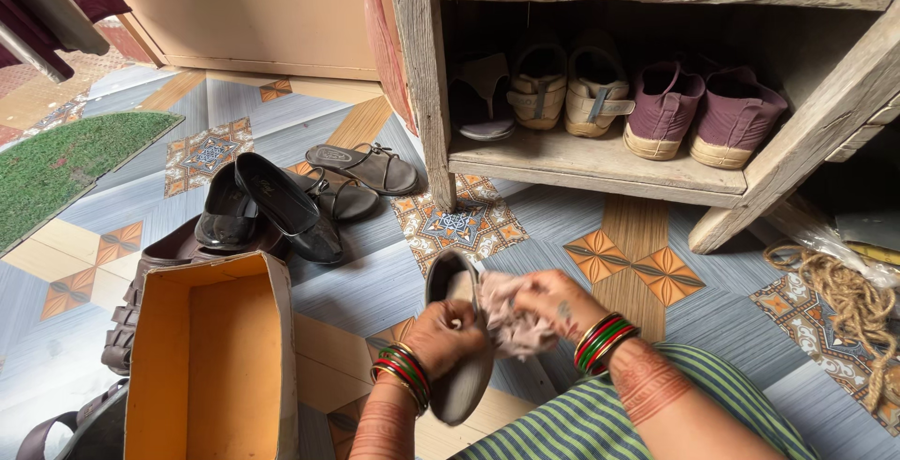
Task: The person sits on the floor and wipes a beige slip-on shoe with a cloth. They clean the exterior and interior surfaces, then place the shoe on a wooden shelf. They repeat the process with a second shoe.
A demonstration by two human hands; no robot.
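Our left hand [448,333] grips a grey flat shoe [457,347] above the floor; our right hand [553,301] presses a pinkish cloth [506,319] against it. Open orange box [211,357] left, wooden shoe rack [600,165] ahead.

Left hand [448,336] wearing stack of red, green and gold bangles at wrist, henna pattern running up forearm behind them. Right hand [555,299] showing small dark mark on back, wearing matching red and green bangles, henna band just past them. Green garment with dark stripes [600,422] showing below both hands.
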